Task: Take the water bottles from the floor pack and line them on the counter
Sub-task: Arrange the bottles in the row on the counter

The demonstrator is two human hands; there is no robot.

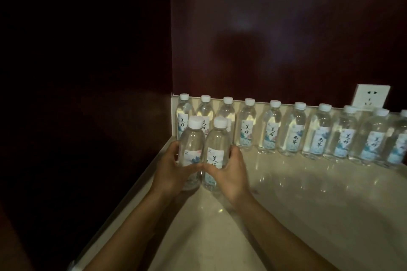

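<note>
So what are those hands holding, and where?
Two water bottles: left hand grips the left bottle, right hand the right bottle, both around the labelled middle.

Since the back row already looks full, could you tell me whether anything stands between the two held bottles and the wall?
Yes. The back row of bottles stands along the wall directly behind the two held bottles, which the left hand and right hand grip.

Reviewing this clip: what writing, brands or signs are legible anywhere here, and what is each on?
"美好": brush characters on the labels of several back-row bottles.
"美" with a partly hidden second character: label of the bottle in the right hand.
Two brush characters on two other back-row bottles: too blurred to read.
Small logo and fine print on the labels: too small.
Wall socket: no text.
</note>
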